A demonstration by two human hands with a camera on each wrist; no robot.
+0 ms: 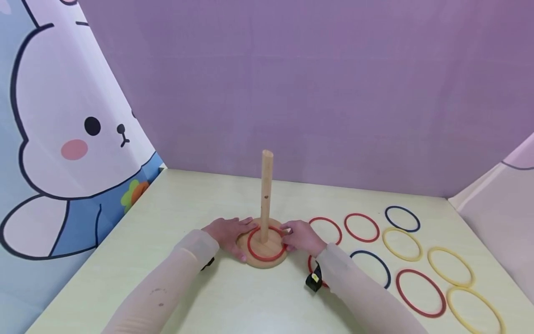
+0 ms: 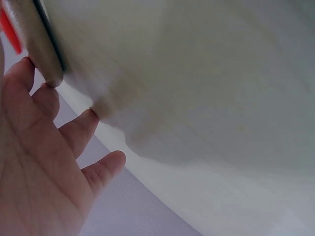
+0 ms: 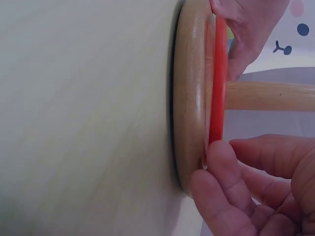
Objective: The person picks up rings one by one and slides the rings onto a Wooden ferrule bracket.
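Right now your hands sit on either side of the wooden base [image 1: 263, 260], with the red ring [image 1: 266, 244] lying flat on it around the upright peg [image 1: 266, 195]. Your left hand [image 1: 228, 234] rests with fingers spread and fairly straight against the base's left edge, gripping nothing; the left wrist view shows those fingers [image 2: 74, 132] splayed by the rim of the base. Your right hand [image 1: 302, 237] has its fingertips [image 3: 221, 162] curled in on the ring's right side, where the right wrist view shows them pinching the ring [image 3: 217, 88] against the base [image 3: 189, 98]. That ring looks thin, light and rigid, probably smooth plastic, so it should lift with a light pinch anywhere along its rim; the side facing your right hand is the easy spot, and you must raise it straight up to clear the peg. The base looks like solid wood, heavier and stable, so steadying it by the edge seems enough. Counting things: one base with one peg, one red ring on it, and on the desk [image 1: 167, 222] to your right lie ten loose rings as far as I can see: four red, one partly hidden under your right forearm, two blue and four yellow.
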